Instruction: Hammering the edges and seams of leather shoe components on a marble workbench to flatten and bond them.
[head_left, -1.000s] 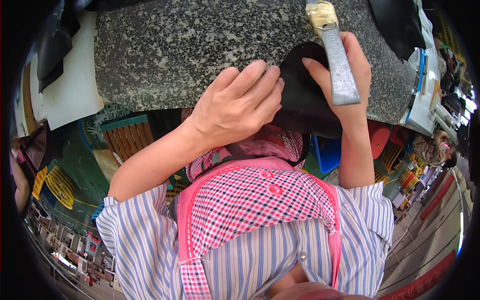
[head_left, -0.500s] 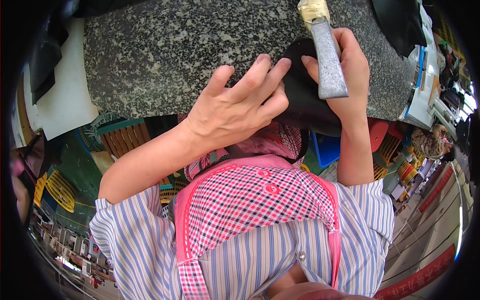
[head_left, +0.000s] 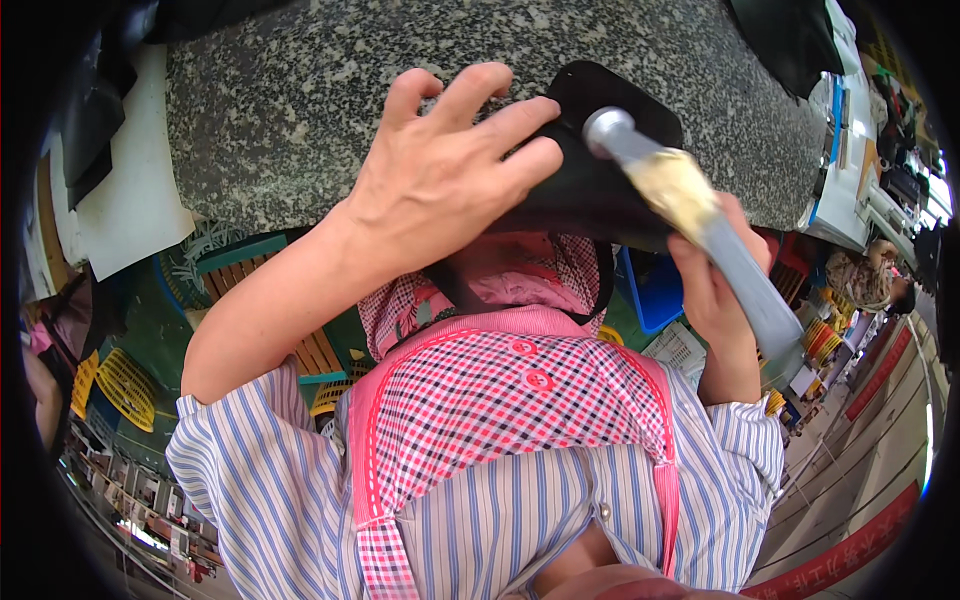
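Note:
A hammer (head_left: 680,187) with a round metal face, yellowish tape round its middle and a long flat grey end is in my right hand (head_left: 712,285). My right fingers are closed beneath the hammer, and its handle is hidden. Its round face is over a black, leather-like piece (head_left: 618,85) with rounded corners; I cannot tell whether they touch. The piece lies at the stone slab's near edge and reaches towards my lap. My left hand (head_left: 430,185) has its fingers spread and bent, with the index finger and thumb resting at the piece's left side.
The speckled stone slab (head_left: 300,120) forms the work surface. Black material (head_left: 790,40) lies at its far right, and a white sheet (head_left: 130,160) hangs at the left. Below are a slatted wooden stool (head_left: 240,270), a blue bin (head_left: 650,290) and yellow baskets (head_left: 125,385). Another person (head_left: 862,275) is at far right.
The hammer has swung round, bringing its round face down over the black piece and its flat end towards me. My right hand has moved nearer; my left has shifted left and farther away.

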